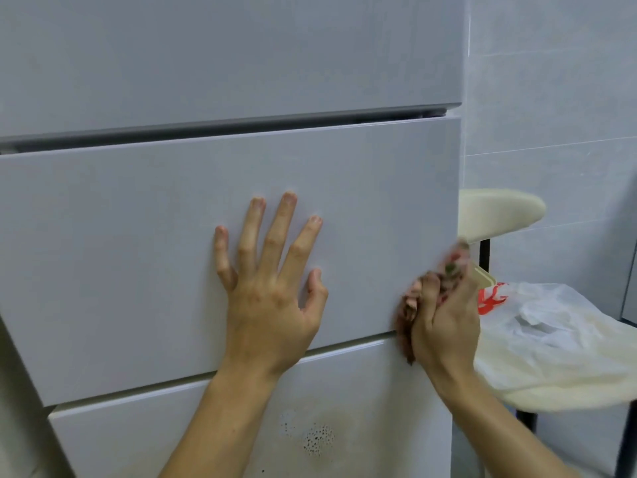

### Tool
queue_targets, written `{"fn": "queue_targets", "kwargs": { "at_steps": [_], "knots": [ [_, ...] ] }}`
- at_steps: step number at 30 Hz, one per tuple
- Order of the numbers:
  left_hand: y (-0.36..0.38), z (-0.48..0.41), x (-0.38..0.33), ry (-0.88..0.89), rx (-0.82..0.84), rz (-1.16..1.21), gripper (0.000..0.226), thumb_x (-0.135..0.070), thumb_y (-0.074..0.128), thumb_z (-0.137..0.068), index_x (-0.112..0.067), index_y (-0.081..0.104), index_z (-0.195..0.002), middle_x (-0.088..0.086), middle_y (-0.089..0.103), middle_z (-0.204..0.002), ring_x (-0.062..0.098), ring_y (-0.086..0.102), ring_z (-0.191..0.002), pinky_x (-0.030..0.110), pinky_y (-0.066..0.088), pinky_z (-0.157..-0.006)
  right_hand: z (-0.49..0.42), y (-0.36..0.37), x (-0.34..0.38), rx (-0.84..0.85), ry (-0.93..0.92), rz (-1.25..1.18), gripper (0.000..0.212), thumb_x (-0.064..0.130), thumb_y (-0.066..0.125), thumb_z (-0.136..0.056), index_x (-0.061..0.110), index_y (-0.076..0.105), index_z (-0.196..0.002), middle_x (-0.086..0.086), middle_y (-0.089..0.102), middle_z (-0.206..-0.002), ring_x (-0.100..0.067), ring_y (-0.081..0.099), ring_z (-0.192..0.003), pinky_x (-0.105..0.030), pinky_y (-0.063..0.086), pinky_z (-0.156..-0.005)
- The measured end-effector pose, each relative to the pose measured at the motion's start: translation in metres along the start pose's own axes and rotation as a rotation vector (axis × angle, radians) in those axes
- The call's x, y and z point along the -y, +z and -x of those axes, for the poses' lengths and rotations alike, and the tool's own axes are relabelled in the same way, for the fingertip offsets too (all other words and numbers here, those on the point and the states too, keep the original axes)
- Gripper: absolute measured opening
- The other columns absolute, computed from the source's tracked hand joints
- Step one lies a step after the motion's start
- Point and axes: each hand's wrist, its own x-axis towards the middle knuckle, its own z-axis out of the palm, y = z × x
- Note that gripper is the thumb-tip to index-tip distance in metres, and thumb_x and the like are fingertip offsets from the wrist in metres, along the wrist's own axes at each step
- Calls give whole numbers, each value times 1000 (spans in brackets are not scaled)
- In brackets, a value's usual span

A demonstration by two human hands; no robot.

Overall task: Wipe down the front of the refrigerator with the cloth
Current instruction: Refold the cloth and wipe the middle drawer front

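Note:
The pale grey refrigerator (138, 236) fills most of the view, with an upper door, a middle drawer front and a lower drawer front. My left hand (272, 288) lies flat on the middle drawer front, fingers spread and straight. My right hand (444, 326) grips a bunched reddish-brown patterned cloth (410, 315) and holds it against the right edge of the middle drawer front, near the gap above the lower drawer. The cloth is blurred by motion.
Dark speckled stains (319, 439) mark the lower drawer front. Right of the refrigerator stands a cream padded chair (499, 210) with a white plastic bag (551, 326) on its seat. A tiled wall (551, 81) lies behind.

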Motion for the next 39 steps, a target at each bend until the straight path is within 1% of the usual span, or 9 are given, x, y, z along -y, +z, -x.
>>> {"fn": "queue_targets", "kwargs": {
  "at_steps": [3,9,13,15,16,20,25,30,39],
  "knots": [
    [-8,3,11,3,3,0,57,-22,62,-93,-22,55,-150,7,35,-168,29,24,-159,55,9,-129,-52,12,44,-116,-66,-7,72,60,35,-100,17,30,-158,-12,55,-146,-37,58,-125,-48,48,-95],
    [-15,10,29,-19,-24,-31,56,-19,60,-96,-19,53,-151,8,37,-167,31,26,-158,55,14,-129,-91,20,71,-178,-134,-8,64,52,38,-107,11,35,-156,-9,52,-144,-28,52,-128,-31,36,-88],
    [-15,16,31,-22,-25,-29,56,-18,59,-96,-19,53,-152,9,37,-167,30,26,-158,55,13,-129,-17,16,16,-120,-38,-33,79,65,34,-102,12,27,-161,-14,44,-153,-31,45,-137,-36,37,-107],
    [-15,22,32,-29,-30,-33,56,-19,59,-97,-19,51,-153,9,36,-167,31,26,-158,55,13,-129,19,15,-6,-71,-62,9,78,57,34,-104,10,17,-164,-15,30,-164,-29,33,-147,-29,25,-121],
    [-15,25,32,-41,-32,-38,56,-20,59,-98,-19,50,-153,9,36,-167,31,25,-158,56,14,-128,31,15,-12,-51,-91,45,77,53,34,-105,9,12,-165,-16,21,-168,-29,26,-151,-30,18,-126],
    [-22,39,38,-138,-21,-72,59,-27,57,-99,-17,47,-156,9,33,-169,31,22,-159,59,13,-127,34,23,-4,-35,-220,190,70,39,34,-108,5,8,-164,-27,-1,-171,-41,0,-160,-61,7,-128],
    [-34,46,59,-129,7,-98,60,-28,52,-99,-16,44,-157,7,30,-170,28,21,-160,60,12,-127,-24,43,58,-133,-471,228,62,42,31,-110,8,32,-162,-38,11,-166,-57,6,-154,-69,6,-124],
    [-45,43,81,-181,-34,-107,61,-28,50,-99,-14,41,-158,9,30,-170,30,21,-160,59,12,-127,-36,76,128,-220,-568,241,55,46,36,-111,17,45,-157,-31,29,-163,-52,22,-153,-64,16,-126],
    [-54,60,93,-261,-52,-74,67,-11,49,-93,-11,37,-159,7,28,-171,26,19,-160,54,9,-128,102,94,92,183,-1026,212,48,41,55,-107,33,50,-153,-8,37,-165,-28,29,-157,-48,26,-127]
  ]
}}
